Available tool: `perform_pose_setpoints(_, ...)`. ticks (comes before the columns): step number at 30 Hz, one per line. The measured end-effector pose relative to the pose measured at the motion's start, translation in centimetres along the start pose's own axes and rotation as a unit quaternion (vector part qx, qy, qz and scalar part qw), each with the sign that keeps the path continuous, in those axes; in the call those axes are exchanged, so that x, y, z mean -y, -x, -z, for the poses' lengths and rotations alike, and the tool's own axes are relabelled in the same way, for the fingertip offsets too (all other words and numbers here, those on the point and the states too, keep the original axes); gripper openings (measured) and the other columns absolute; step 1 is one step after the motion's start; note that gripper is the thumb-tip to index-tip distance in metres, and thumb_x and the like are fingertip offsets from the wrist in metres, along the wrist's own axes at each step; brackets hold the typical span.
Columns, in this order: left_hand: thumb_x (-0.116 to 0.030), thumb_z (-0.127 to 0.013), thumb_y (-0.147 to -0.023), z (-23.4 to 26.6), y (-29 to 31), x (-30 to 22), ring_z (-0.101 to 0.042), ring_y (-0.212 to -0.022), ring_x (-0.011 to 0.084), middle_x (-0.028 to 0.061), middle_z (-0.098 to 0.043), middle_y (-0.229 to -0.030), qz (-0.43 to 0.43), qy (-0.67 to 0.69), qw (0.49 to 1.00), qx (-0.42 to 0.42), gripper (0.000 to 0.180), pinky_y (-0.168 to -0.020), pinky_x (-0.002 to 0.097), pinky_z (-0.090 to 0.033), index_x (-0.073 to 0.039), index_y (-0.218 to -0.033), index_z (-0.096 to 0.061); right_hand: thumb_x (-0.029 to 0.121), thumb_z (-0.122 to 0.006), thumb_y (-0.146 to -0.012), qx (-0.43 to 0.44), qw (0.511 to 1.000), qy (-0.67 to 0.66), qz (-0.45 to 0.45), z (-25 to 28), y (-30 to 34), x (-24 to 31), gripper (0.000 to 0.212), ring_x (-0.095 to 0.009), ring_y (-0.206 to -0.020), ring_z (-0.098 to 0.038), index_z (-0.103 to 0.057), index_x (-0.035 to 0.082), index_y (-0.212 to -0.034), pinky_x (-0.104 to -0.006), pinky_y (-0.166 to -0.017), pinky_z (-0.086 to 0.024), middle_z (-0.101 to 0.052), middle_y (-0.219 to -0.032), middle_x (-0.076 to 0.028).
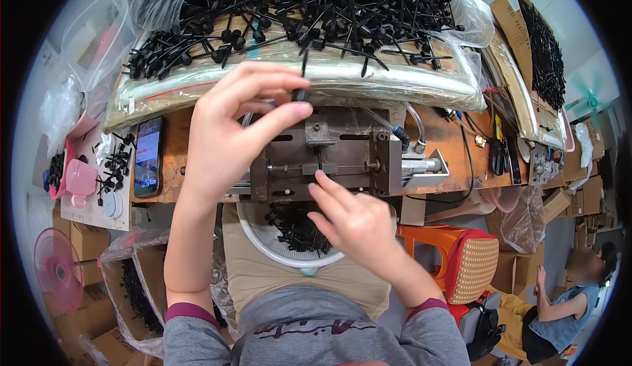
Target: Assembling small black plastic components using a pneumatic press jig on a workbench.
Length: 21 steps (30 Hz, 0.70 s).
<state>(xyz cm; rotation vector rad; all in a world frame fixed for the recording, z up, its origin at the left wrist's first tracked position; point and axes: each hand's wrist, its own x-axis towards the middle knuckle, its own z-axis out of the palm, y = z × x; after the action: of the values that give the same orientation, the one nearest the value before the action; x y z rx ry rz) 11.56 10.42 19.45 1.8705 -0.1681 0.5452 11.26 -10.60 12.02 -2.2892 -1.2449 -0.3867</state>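
My left hand point(217, 126) is raised above the machine, pinching a black plastic part point(301, 94) with a thin stem that points up. Lower and to the right is my right hand point(359, 221), its thumb apart from its stretched fingers. Its index fingertip rests at the front of the clamping block in the middle of the dark metal fixture point(355, 152), by the end of a slim black piece point(320, 160) set there. Nothing shows gripped in the right hand. A white basket point(253, 237) on my lap holds many black parts below the fixture.
Behind the fixture, a plastic-covered board point(421, 83) bears a heap of black stemmed parts point(316, 10). A phone point(148, 158) lies left, near a pink cup point(80, 178). Air hoses point(417, 126), a cylinder point(421, 166) and pliers point(498, 149) are right. Another person point(566, 313) sits far right.
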Motion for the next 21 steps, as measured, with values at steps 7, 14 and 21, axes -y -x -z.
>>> perform_pose_setpoints(7,0.000,-0.078,-0.068,-1.6,5.7,0.0,-0.066,-0.099,0.0247,0.0146,-0.065,-0.116,-0.117,-0.166,0.979,0.009,0.032,-0.083,0.0328,-0.054,0.000,-0.099,-0.071,0.020,-0.075,-0.078,-0.245,0.966,0.079,-0.010,4.4,-8.7,-5.3,0.022,-0.026,-0.075,-0.065,-0.067,0.005,-0.092,-0.0353,-0.066,-0.051,-0.068,-0.084,-0.008)
perform_pose_setpoints(14,-0.007,-0.074,-0.070,-5.0,10.0,1.0,-0.067,-0.089,0.0245,0.0173,-0.063,-0.120,-0.149,-0.289,0.944,0.048,0.029,-0.073,0.0325,-0.054,0.002,-0.097,-0.067,0.036,-0.074,-0.077,-0.047,0.944,0.280,-0.166,4.8,-15.0,-7.6,0.032,-0.028,-0.078,-0.069,-0.075,0.009,-0.094,-0.0384,-0.070,-0.054,-0.072,-0.082,-0.011)
perform_pose_setpoints(21,-0.007,-0.076,-0.070,-6.5,11.1,3.2,-0.065,-0.071,0.0206,0.0143,-0.065,-0.120,-0.124,-0.349,0.926,0.073,0.026,-0.066,0.0305,-0.051,0.000,-0.093,-0.068,0.014,-0.068,-0.071,-0.120,0.962,0.216,-0.114,4.7,-14.6,-9.7,0.014,-0.032,-0.073,-0.069,-0.076,0.011,-0.082,-0.0405,-0.068,-0.055,-0.070,-0.077,-0.015)
